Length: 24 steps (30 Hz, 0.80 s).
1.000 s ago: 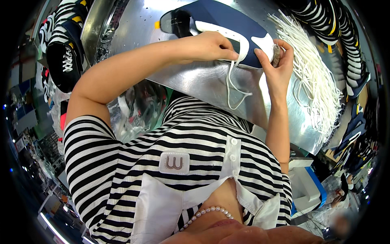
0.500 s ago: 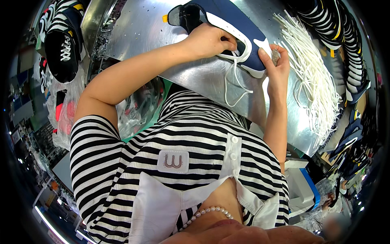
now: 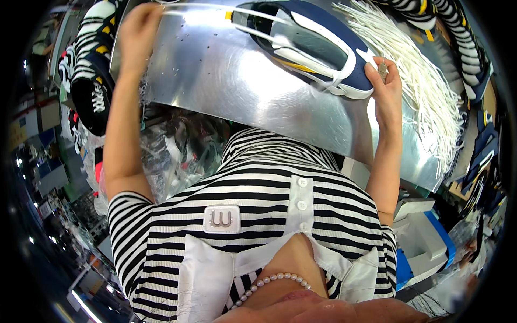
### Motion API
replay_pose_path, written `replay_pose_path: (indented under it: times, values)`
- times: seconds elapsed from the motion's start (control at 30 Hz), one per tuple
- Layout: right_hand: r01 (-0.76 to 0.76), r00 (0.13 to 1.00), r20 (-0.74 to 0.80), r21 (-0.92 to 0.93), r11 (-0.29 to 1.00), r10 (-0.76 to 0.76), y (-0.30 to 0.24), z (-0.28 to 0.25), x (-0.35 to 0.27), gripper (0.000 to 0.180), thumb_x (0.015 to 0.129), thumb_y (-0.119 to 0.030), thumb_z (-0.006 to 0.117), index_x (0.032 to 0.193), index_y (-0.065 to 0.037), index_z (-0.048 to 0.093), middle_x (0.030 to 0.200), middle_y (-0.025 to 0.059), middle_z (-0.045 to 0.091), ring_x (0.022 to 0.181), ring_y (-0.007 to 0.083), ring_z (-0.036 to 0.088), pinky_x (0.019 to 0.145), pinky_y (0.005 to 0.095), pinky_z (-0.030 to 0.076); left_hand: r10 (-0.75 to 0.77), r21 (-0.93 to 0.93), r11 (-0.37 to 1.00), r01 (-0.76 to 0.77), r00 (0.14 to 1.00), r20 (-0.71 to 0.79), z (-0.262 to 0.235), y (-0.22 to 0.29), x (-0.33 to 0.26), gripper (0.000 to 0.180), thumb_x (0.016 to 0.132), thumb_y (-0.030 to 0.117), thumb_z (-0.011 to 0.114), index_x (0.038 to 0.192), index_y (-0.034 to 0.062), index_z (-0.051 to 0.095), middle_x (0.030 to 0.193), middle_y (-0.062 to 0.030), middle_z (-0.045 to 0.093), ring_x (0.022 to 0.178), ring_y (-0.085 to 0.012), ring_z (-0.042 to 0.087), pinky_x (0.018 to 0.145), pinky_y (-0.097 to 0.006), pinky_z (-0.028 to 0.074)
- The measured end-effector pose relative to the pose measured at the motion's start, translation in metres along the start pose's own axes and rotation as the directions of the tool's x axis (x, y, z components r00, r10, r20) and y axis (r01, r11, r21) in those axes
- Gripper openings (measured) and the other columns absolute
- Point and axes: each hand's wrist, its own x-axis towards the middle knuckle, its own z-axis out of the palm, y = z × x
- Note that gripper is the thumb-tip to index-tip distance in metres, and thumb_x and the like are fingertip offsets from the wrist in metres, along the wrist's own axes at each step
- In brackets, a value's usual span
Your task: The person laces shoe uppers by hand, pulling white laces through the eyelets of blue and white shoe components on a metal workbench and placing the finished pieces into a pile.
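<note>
View: head camera, looking down, the only one.
Step in hand: judging by the taut strands, a white lace point(image 3: 212, 6) is being drawn out leftward through the front of the navy shoe's point(image 3: 340, 39) opening.
Next move: as a judgement, it calls for a steady toe and even tension on both strands, so the shoe does not slide or twist.
Shoe's place: on the metal worktable point(image 3: 215, 97), toe toward the right, heel with its yellow tab point(image 3: 229, 15) toward the left.
Left hand: well left of the shoe point(image 3: 137, 37); the fingers seem pressed together on the strands, though blur hides the exact grip.
Right hand: at the toe point(image 3: 385, 89); the thumb presses on it and the index finger curls in at its front edge, so the two pinch the toe end. A small grey-brown thing shows at the fingers; what it is cannot be told.
Hands: two, both the wearer's.
Shoe being handled: one.
Strands to the left hand: two; whether they are one lace cannot be seen.
Loose white cords: one heap point(image 3: 414, 102) right of the shoe, too tangled to count singly.
Laced black shoe: one clearly seen point(image 3: 86, 107), at the left.
Stacked shoes: one group at the left point(image 3: 97, 40), overlapping too much to count.
Blue-and-white box: one, open point(image 3: 412, 220), at the lower right.
</note>
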Motion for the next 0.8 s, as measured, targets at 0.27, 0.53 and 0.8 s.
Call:
replay_pose_path:
  times: [0.27, 0.53, 0.8]
  values:
    - [0.000, 0.998, 0.069, 0.102, 0.995, -0.007, 0.014, -0.024, -0.001, 0.035, 0.089, -0.018, 0.073, 0.117, -0.009, 0.054, 0.098, 0.0055, 0.066, 0.080, 0.0096, 0.064, 0.066, 0.0214, 0.050, 0.074, 0.254, 0.966, -0.047, 0.992, -0.099, -0.001, 0.025, 0.018, 0.017, 0.093, 0.017, 0.066, 0.099, 0.0019, 0.070, 0.087, -0.0060, 0.069, 0.077, -0.0121, 0.061, 0.071, -0.027, 0.049]
    - [0.370, 0.839, 0.072, -0.801, 0.470, -0.539, 0.003, -0.011, 0.004, 0.044, 0.082, -0.044, 0.074, 0.099, -0.005, 0.068, 0.089, 0.0113, 0.071, 0.078, 0.0236, 0.069, 0.071, 0.0312, 0.052, 0.521, -0.526, 0.801, -0.286, 0.767, 0.375, 0.091, 0.209, 0.000, 0.003, 0.084, 0.004, 0.066, 0.084, 0.0015, 0.068, 0.121, -0.0148, 0.065, 0.103, -0.0248, 0.060, 0.082, -0.034, 0.050]
    - [0.147, 0.934, 0.300, 0.173, 0.974, -0.194, -0.007, 0.022, -0.014, 0.014, 0.090, -0.010, 0.069, 0.100, -0.001, 0.068, 0.084, -0.0014, 0.065, 0.068, 0.0036, 0.056, 0.062, 0.0186, 0.044, 0.466, -0.394, 0.851, -0.346, 0.844, 0.265, 0.156, 0.208, -0.009, 0.005, 0.084, 0.007, 0.069, 0.087, 0.0034, 0.070, 0.112, -0.0081, 0.068, 0.102, -0.0245, 0.059, 0.084, -0.033, 0.047]
